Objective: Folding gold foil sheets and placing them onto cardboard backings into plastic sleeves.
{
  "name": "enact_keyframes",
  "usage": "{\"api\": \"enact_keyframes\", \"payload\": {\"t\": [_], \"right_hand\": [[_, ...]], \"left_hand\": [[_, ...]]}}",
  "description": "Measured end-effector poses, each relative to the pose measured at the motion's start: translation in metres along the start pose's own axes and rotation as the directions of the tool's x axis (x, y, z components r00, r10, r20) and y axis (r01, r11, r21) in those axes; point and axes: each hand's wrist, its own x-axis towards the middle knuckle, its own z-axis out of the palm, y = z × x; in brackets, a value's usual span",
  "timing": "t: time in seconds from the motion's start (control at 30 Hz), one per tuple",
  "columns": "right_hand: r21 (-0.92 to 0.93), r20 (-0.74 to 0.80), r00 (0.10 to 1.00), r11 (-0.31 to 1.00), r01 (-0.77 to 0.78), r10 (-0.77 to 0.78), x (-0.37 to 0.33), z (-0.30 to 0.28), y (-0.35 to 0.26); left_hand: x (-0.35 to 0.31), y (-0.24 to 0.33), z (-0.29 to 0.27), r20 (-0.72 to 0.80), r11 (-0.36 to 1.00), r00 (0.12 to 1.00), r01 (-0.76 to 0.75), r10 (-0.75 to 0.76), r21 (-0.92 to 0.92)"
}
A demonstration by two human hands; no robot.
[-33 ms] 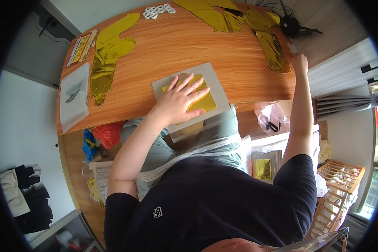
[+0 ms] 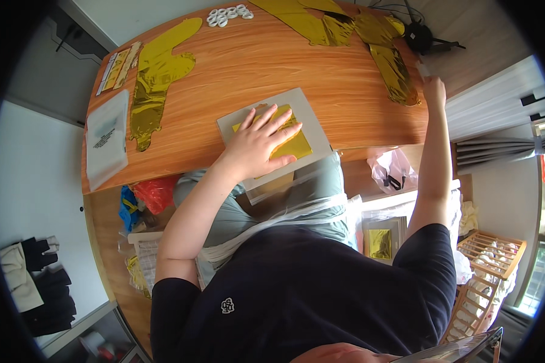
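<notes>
My left hand (image 2: pixel 260 144) lies flat with its fingers spread on a folded gold foil piece (image 2: pixel 298 147). Beneath that foil is a grey rectangular board (image 2: pixel 293 97) in a clear sleeve, partly past the table's near edge over my lap. My hand covers much of the foil. Far out to the right, my right hand (image 2: pixel 435 94) is closed at the table's right edge, beside a small whitish translucent strip (image 2: pixel 422 70). Whether the fingers pinch this strip is too small to tell. A gold foil shape (image 2: pixel 395 75) lies just left of that hand.
On the wooden table (image 2: pixel 236 72) lie a long gold foil shape (image 2: pixel 154 78), white rings (image 2: pixel 227 15), a clear packet (image 2: pixel 107 139) and small cards (image 2: pixel 116 69). A black stand (image 2: pixel 419 37) with cables is at far right. Below are a red bag (image 2: pixel 156 193) and wooden rack (image 2: pixel 493 254).
Barely anything differs: the grey board and my left hand have shifted very slightly away from me. My right hand stays at nearly the same spot.
</notes>
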Motion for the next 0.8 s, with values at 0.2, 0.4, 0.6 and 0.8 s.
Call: {"api": "enact_keyframes", "payload": {"t": [0.2, 0.4, 0.6, 0.8], "right_hand": [[0.566, 0.380, 0.894, 0.824, -0.024, -0.235, -0.098, -0.055, -0.050], [0.670, 0.523, 0.756, 0.738, -0.078, -0.394, -0.263, -0.123, -0.163], [0.730, 0.404, 0.860, 0.677, -0.096, -0.313, -0.309, -0.110, -0.186], [0.700, 0.184, 0.951, 0.712, 0.050, -0.248, -0.320, -0.099, -0.207]], "left_hand": [[0.007, -0.003, 0.012, -0.062, 0.986, 0.985, 0.163, -0.161, 0.039], [0.008, 0.004, 0.013, -0.105, 0.971, 0.969, 0.229, -0.222, 0.062], [0.010, 0.003, 0.017, -0.130, 0.974, 0.969, 0.218, -0.208, 0.067], [0.009, 0.003, 0.018, -0.136, 0.973, 0.968, 0.219, -0.209, 0.066]]}}
